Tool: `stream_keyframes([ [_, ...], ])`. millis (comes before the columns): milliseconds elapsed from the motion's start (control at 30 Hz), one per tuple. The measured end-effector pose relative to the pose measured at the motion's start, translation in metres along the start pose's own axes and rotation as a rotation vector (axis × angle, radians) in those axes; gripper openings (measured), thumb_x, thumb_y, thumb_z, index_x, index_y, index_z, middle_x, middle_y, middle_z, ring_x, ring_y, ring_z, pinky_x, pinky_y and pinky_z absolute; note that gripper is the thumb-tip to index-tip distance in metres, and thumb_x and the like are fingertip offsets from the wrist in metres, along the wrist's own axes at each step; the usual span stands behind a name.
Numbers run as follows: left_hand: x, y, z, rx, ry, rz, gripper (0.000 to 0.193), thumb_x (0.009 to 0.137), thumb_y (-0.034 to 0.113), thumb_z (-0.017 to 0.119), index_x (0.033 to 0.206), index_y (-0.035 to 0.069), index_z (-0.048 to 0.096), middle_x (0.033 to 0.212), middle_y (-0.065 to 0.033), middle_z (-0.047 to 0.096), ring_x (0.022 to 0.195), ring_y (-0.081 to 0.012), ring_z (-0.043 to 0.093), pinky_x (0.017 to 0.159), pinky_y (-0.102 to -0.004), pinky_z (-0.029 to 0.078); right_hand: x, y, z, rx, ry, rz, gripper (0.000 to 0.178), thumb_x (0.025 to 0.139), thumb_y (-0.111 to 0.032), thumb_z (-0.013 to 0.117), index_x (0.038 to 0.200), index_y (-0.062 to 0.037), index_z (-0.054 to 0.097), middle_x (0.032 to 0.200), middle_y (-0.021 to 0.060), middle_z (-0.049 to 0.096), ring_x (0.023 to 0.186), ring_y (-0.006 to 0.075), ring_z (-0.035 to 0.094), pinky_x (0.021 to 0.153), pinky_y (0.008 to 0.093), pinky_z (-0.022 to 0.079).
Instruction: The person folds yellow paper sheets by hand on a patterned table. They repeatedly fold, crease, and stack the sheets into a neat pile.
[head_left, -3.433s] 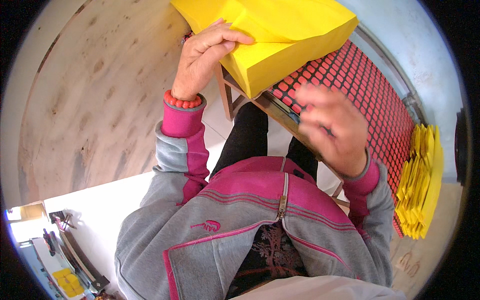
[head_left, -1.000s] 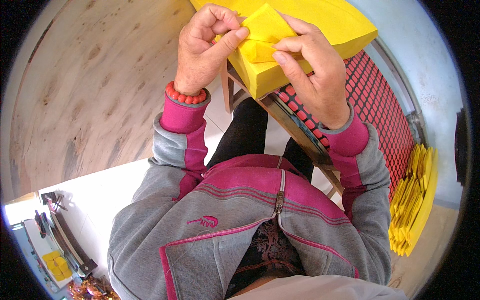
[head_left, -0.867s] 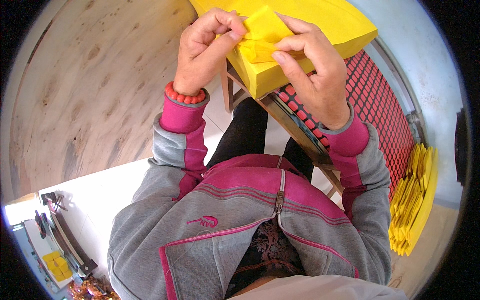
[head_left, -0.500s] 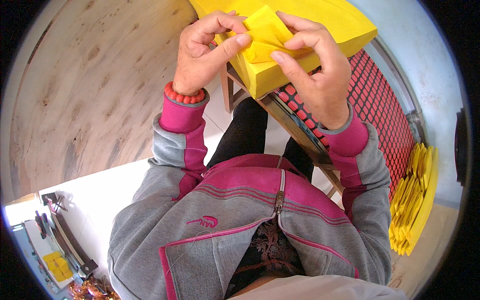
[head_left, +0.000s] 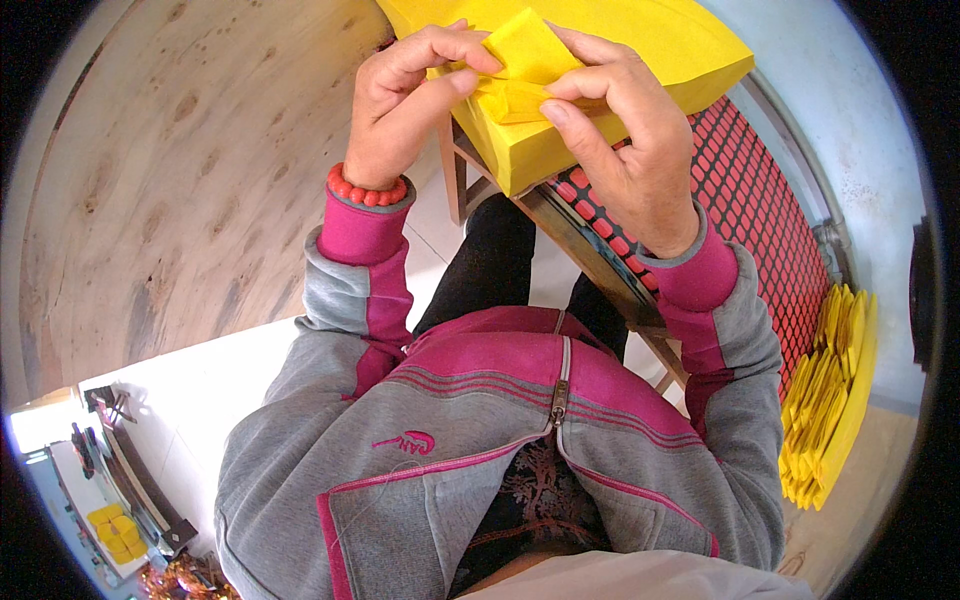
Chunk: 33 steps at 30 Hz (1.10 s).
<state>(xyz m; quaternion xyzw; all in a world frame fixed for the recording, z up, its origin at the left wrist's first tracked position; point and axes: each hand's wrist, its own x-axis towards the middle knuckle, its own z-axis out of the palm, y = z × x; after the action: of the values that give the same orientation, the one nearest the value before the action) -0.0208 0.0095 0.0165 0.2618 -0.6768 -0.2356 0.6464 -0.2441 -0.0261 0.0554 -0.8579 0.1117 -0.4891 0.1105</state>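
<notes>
1. Our L hand point(head_left: 405, 100) is up at top ctr, L of the R hand point(head_left: 635, 140). Thumb side faces us, fingers bent & pointing up to the R; wrist roughly in line w/ the forearm.
2. L grip: partly open, small gap btwn thumb & index tips, both by the L side of the folded yellow piece point(head_left: 535, 50). Other fingers mostly hidden, so we can't tell if it has a firm hold.
3. Our R hand mirrors it: fingers angled up to the L, thumb nearest us, knuckles bent, back of hand facing outward.
4. R grip: nearly closed; thumb & index tips pinch the piece's lower R edge, another finger reaching up behind its R side.
5. The piece sits btwn both hands, one corner pointing up, a narrow fold along its lower edge. It's over the near end of the big yellow block point(head_left: 690, 45); we can't tell if they touch.
6. Block lies on the table point(head_left: 720, 170), which has a red-and-black patterned cover; its near corner is by the wooden edge.
7. Both forearms rise from bent elbows, pink cuffs at the wrists; red bead bracelet point(head_left: 368, 186) on the L one.
8. Far R, well apart from our hands: a bunch of yellow folded pcs point(head_left: 830, 400), by the table's R end.
</notes>
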Motion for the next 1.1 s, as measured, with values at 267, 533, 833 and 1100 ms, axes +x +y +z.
stream_keyframes([
  [267, 0.004, 0.001, -0.003, 0.134, -0.050, 0.054, 0.007, 0.089, 0.006, 0.070, 0.096, 0.004, 0.071, 0.097, -0.0004, 0.070, 0.103, -0.0144, 0.064, 0.107, -0.0358, 0.042, 0.000, -0.001, 0.002, 0.030, 0.025, 0.013, 0.012, 0.085, -0.007, 0.071, 0.094, -0.0024, 0.064, 0.116, 0.0191, 0.067, 0.103, 0.0348, 0.065, 0.088, 0.0385, 0.051],
  [533, 0.000, -0.008, 0.000, 0.078, 0.085, -0.036, 0.013, 0.093, -0.001, 0.065, 0.102, 0.005, 0.058, 0.094, -0.0015, 0.068, 0.088, -0.0089, 0.064, 0.118, -0.0422, 0.033, 0.003, -0.008, -0.007, -0.021, -0.024, 0.052, 0.018, 0.082, -0.004, 0.074, 0.096, 0.0024, 0.063, 0.119, 0.0274, 0.064, 0.104, 0.0355, 0.067, 0.089, 0.0356, 0.053],
  [833, -0.002, -0.003, 0.001, 0.129, 0.000, 0.035, 0.009, 0.093, -0.003, 0.061, 0.099, 0.003, 0.064, 0.098, -0.0025, 0.069, 0.098, -0.0128, 0.065, 0.116, -0.0425, 0.035, -0.002, 0.001, 0.000, -0.027, -0.006, 0.003, 0.014, 0.085, -0.011, 0.072, 0.094, -0.0031, 0.063, 0.120, 0.0188, 0.067, 0.104, 0.0351, 0.065, 0.088, 0.0387, 0.051],
  [1100, 0.000, 0.001, 0.003, 0.116, 0.026, 0.015, 0.008, 0.094, 0.004, 0.065, 0.095, 0.005, 0.072, 0.095, -0.0008, 0.071, 0.104, -0.0141, 0.064, 0.110, -0.0372, 0.039, -0.001, -0.001, -0.003, -0.068, -0.030, -0.027, 0.010, 0.089, -0.005, 0.069, 0.096, -0.0005, 0.063, 0.128, 0.0202, 0.065, 0.112, 0.0272, 0.066, 0.092, 0.0319, 0.050],
])
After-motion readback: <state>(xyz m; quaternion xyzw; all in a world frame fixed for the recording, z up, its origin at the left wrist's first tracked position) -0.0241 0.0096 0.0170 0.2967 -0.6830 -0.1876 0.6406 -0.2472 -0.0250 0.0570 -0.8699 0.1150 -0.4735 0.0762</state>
